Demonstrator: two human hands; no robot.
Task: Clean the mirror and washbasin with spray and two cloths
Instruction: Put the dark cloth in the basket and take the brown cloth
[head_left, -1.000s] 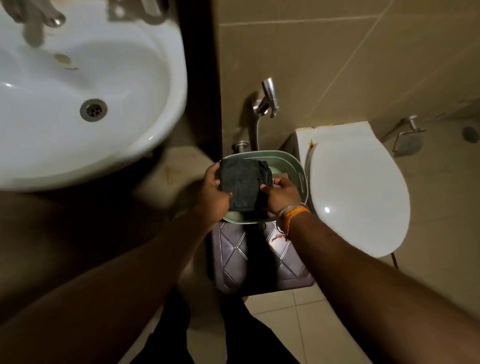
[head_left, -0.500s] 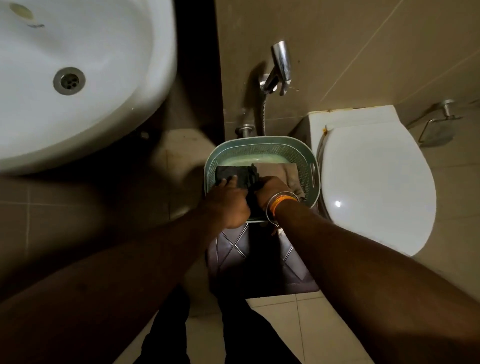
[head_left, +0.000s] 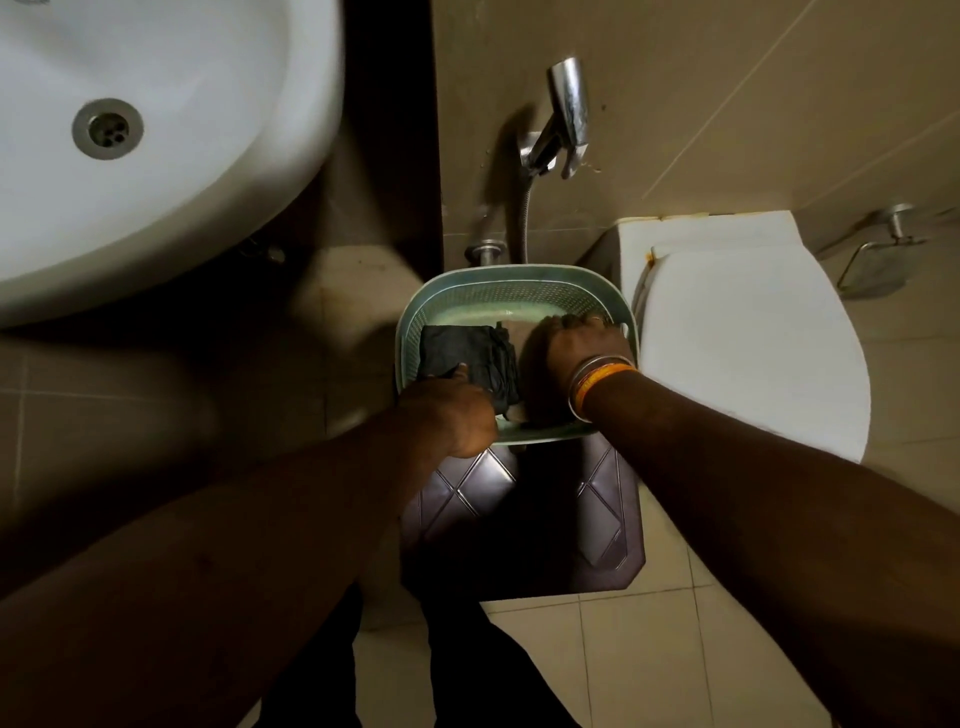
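Dark cloth (head_left: 462, 353) sits folded in the left half of the green basket (head_left: 511, 283), my left hand (head_left: 451, 415) touching its near edge, fingers hidden so can't tell the grip. Right hand (head_left: 584, 345) is curled onto the brownish cloth (head_left: 524, 343) beside it. Looks like putting-away; next, let go.

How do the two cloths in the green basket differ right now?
The black cloth is dark and lies folded on the basket's left side, touched by the left hand. The brown cloth is lighter, lies on the right, mostly covered by the right hand. Both lie inside the green basket.
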